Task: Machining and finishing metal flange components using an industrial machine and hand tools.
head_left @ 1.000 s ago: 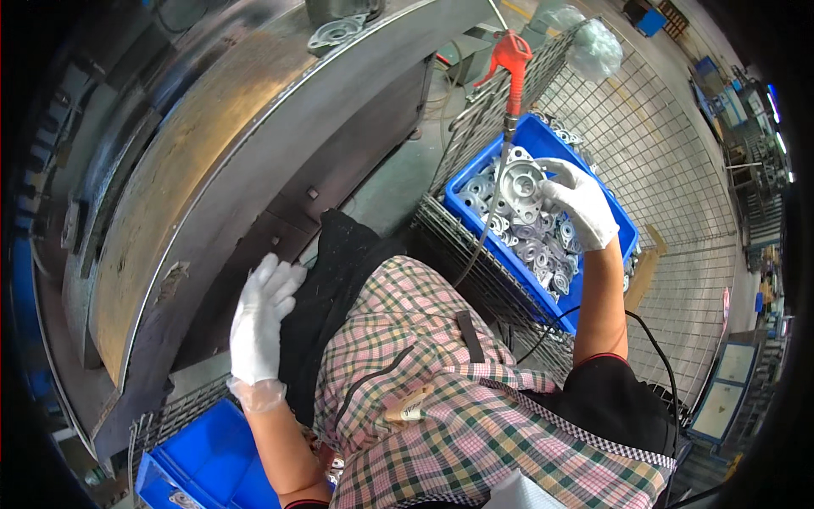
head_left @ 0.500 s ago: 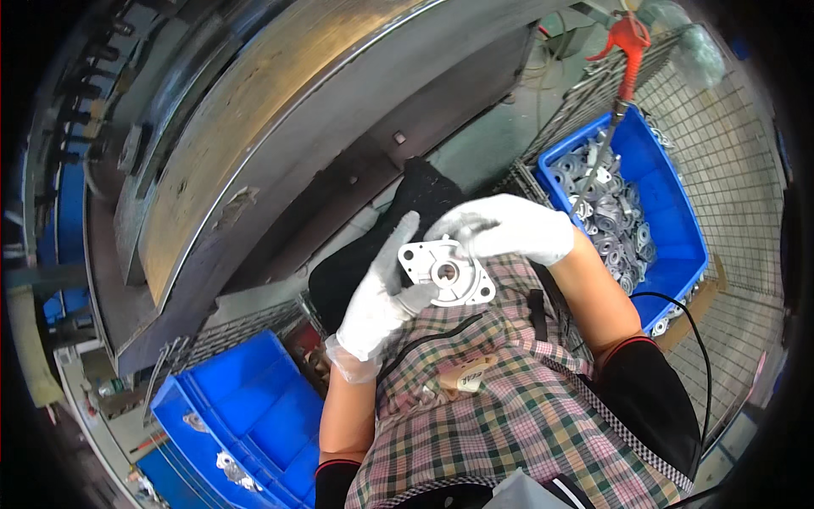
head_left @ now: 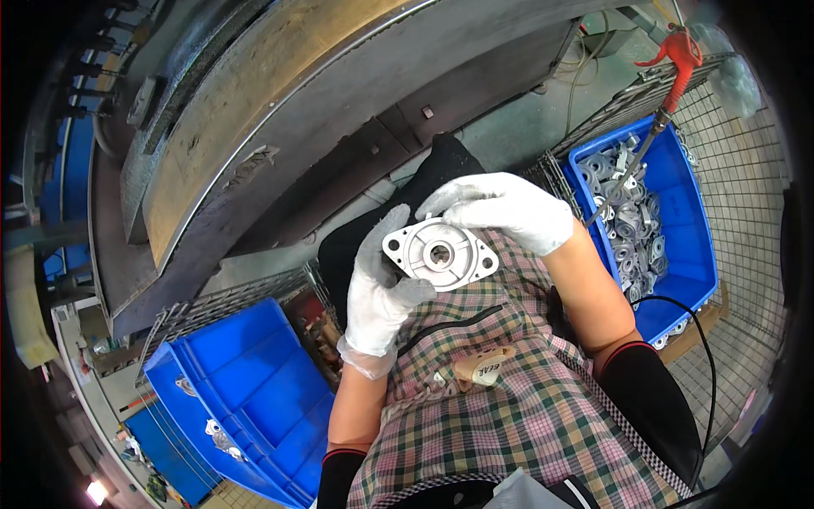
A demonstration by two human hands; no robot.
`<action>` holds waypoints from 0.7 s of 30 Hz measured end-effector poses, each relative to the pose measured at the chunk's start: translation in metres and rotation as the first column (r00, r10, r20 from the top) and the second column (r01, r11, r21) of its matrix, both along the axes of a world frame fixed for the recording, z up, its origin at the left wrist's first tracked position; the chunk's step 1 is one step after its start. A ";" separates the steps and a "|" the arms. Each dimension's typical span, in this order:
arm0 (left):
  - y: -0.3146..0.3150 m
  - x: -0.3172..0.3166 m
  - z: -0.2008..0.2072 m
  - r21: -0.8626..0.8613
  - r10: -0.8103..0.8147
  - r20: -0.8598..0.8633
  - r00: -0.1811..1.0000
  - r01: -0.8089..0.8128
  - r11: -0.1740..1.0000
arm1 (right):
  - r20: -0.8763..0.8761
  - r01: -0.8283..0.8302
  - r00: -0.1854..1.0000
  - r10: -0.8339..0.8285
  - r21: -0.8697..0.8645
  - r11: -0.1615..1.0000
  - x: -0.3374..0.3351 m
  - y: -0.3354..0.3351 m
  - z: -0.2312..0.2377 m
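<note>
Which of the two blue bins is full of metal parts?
The blue bin on the right, beside the red-handled tool; the left bin is nearly bare.

Metal flange upper edge hidden under right hand fingers.

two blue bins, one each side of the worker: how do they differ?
The right blue bin holds a deep pile of grey metal castings; the left blue bin shows mostly bare floor with only a few parts at its edge. The right blue bin has a red-handled tool standing over it; the left blue bin has none. Both are blue plastic, set on wire mesh.
</note>
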State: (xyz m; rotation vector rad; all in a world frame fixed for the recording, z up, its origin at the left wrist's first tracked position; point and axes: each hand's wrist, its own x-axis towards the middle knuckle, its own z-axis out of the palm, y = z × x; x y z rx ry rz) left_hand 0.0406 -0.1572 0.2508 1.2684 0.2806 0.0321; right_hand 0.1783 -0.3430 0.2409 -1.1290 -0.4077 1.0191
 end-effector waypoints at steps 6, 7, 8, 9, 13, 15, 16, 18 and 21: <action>-0.002 -0.001 0.000 -0.006 -0.016 -0.020 1.000 0.015 1.000 | 0.001 0.015 1.000 -0.015 -0.002 1.000 -0.002 0.000 -0.001; -0.002 -0.002 0.000 -0.012 -0.009 -0.018 1.000 0.008 1.000 | 0.002 0.015 1.000 -0.015 0.004 1.000 -0.002 0.000 -0.001; -0.002 -0.002 0.000 0.010 -0.003 -0.015 1.000 0.003 1.000 | 0.009 0.015 1.000 -0.015 0.004 1.000 -0.003 0.000 0.000; -0.002 -0.003 0.000 0.024 0.010 -0.009 1.000 -0.010 1.000 | 0.019 0.016 1.000 -0.016 0.007 1.000 -0.003 0.001 0.000; -0.003 -0.004 0.000 0.043 0.028 0.008 1.000 -0.028 0.999 | 0.012 0.009 1.000 -0.009 0.018 1.000 -0.003 0.002 -0.002; -0.003 -0.006 -0.001 0.006 0.039 0.019 0.999 -0.039 0.999 | -0.007 -0.001 1.000 0.001 -0.008 1.000 -0.003 0.003 -0.003; -0.004 -0.007 -0.001 -0.028 0.049 0.024 0.999 -0.048 0.998 | -0.009 -0.003 1.000 0.003 -0.010 1.000 -0.003 0.003 -0.004; -0.003 -0.008 -0.001 -0.038 0.048 0.005 0.999 -0.048 0.998 | -0.008 -0.012 1.000 0.012 -0.011 1.000 -0.003 0.005 -0.005; -0.002 -0.008 -0.002 -0.024 0.035 0.014 0.999 -0.034 0.999 | -0.026 -0.018 1.000 0.017 -0.037 0.999 -0.005 0.006 -0.006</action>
